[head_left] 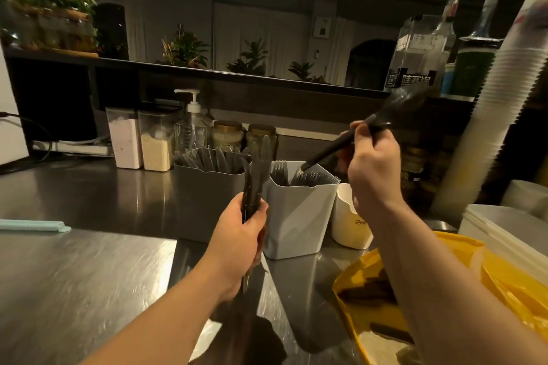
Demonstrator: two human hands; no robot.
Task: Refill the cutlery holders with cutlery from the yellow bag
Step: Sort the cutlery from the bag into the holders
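Head view. My left hand (240,234) keeps a closed grip on a bundle of black plastic knives (257,175); my right hand (372,169) pinches black plastic spoons (385,115), handles angled toward the pale grey holder (299,216) of forks. Best sorted by type, handles down. The dark grey holder (204,198) carries knives. Lower right on the steel bench (89,261), the yellow plastic bag (444,290) lies open with cutlery inside.

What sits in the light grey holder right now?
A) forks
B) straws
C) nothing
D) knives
A: fork tines stick up out of the light grey holder, while the knives stand in the dark grey holder beside it. The left hand grips a bundle of knives and the right hand holds a black utensil above the holders.
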